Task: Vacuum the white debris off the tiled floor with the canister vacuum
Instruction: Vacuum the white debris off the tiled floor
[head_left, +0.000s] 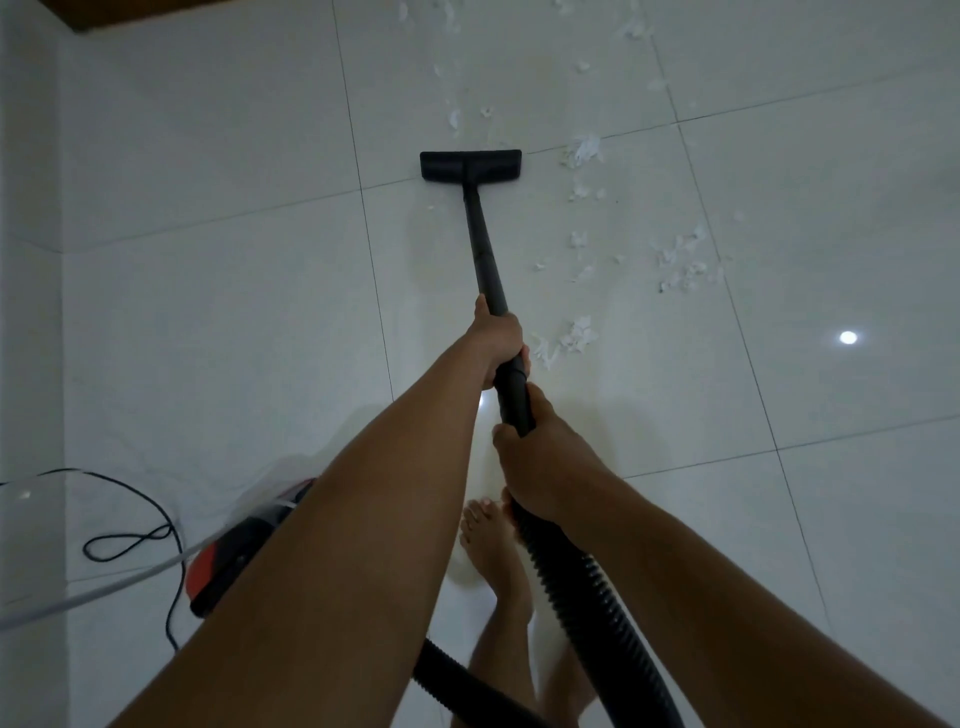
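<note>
The black vacuum wand (482, 240) runs forward to its flat floor head (470, 166), which rests on the white tiled floor (234, 312). My left hand (496, 340) grips the wand higher up; my right hand (540, 462) grips it lower, where the ribbed black hose (587, 587) joins. White debris (584, 150) lies scattered to the right of the head, with more debris (680, 260) further right and a clump (574, 338) beside my left hand. The red and black canister (234, 551) sits at lower left, partly hidden by my left forearm.
A black power cord (130, 540) loops on the floor at the left, beside a pale tube (93, 592). My bare foot (488, 540) stands under the hose. A wooden edge (130, 13) shows at the top left. A light glare (848, 338) reflects at right.
</note>
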